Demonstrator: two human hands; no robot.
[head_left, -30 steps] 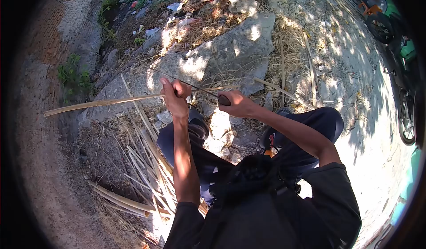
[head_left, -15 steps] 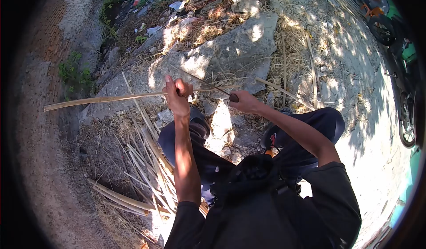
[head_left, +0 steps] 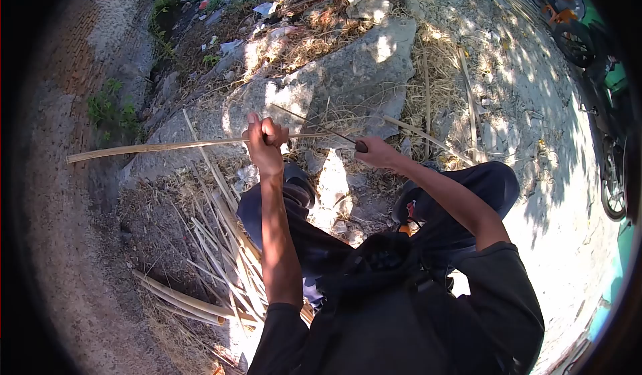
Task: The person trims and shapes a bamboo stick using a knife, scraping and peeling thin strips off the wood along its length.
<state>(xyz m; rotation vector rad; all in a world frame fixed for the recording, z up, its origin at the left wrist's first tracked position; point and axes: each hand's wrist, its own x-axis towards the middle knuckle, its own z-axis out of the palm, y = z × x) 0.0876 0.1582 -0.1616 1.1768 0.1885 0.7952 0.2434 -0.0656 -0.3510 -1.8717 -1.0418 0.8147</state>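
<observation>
My left hand (head_left: 265, 142) is closed around a long bamboo strip (head_left: 150, 148), thumb pointing up. The strip reaches far out to the left, and its short right end passes behind a knife blade. In my right hand (head_left: 380, 153) is the dark handle of a knife (head_left: 342, 136). Its thin blade slants up and left, crossing the strip just right of my left hand. I cannot tell whether the edge touches the strip. Beneath both hands lies a large flat stone slab (head_left: 364, 64).
Several split bamboo strips (head_left: 224, 241) lie in a pile left of my legs, with thicker bamboo pieces (head_left: 180, 299) below. Fibrous shavings (head_left: 435, 61) cover ground beyond the slab. A brick wall (head_left: 60, 87) runs along the left. Motorbikes (head_left: 605, 134) stand at the right edge.
My right hand and the knife have shifted slightly right, away from my left hand. The left hand and strip have barely moved.
</observation>
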